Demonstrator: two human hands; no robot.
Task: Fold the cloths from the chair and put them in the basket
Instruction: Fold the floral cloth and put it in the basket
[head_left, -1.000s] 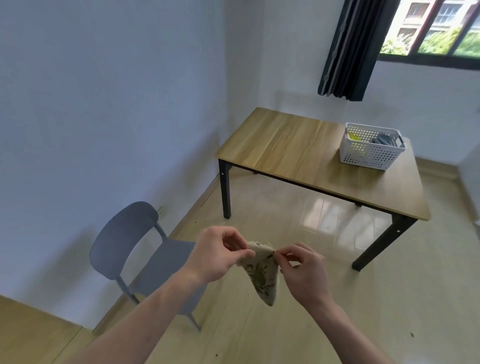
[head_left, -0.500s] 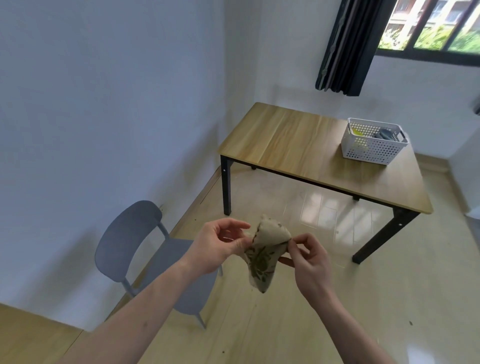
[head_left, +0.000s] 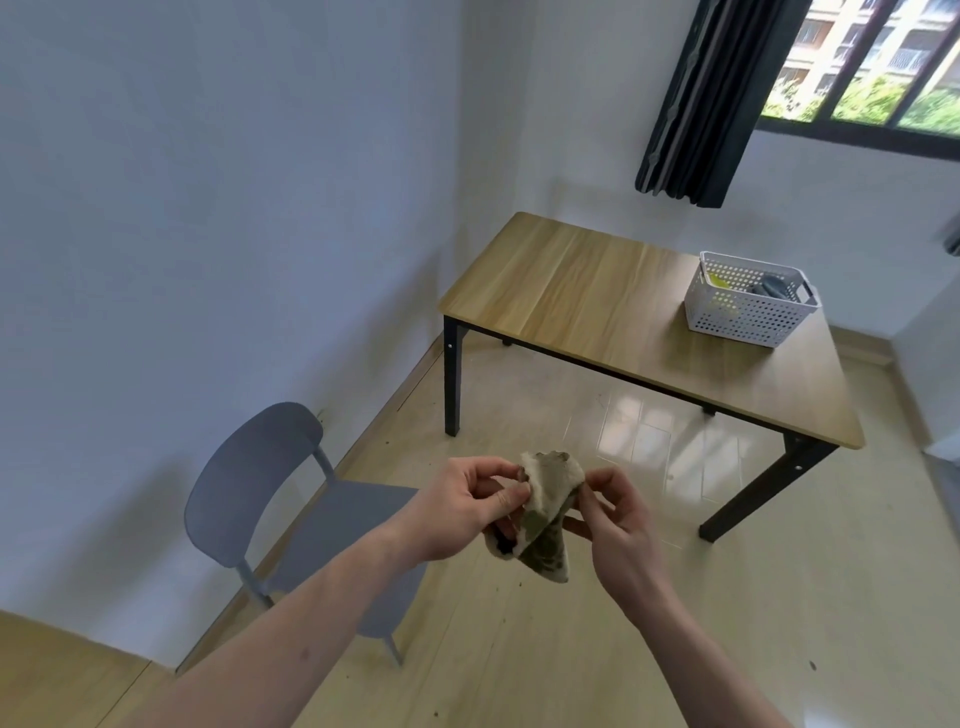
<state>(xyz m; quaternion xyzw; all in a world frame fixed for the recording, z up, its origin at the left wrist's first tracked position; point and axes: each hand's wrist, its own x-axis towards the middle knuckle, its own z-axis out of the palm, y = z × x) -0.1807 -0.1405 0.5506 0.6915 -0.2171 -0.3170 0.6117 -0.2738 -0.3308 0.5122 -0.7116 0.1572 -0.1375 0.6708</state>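
A small beige cloth with a green leaf print (head_left: 546, 514) hangs folded between my two hands above the floor. My left hand (head_left: 465, 512) pinches its left side and my right hand (head_left: 618, 525) pinches its right side. The grey chair (head_left: 291, 499) stands below and to the left by the wall, its seat bare where it shows. The white perforated basket (head_left: 748, 301) sits on the far right part of the wooden table (head_left: 597, 312), with a yellow and a dark grey item inside.
The table stands on black legs in the room's corner. A dark curtain (head_left: 711, 98) hangs beside the window at top right. Shiny tiled floor (head_left: 779, 597) lies between me and the table.
The cloth has been folded over more tightly between my hands, its top now bunched upward. The view has shifted slightly, bringing the table a little closer.
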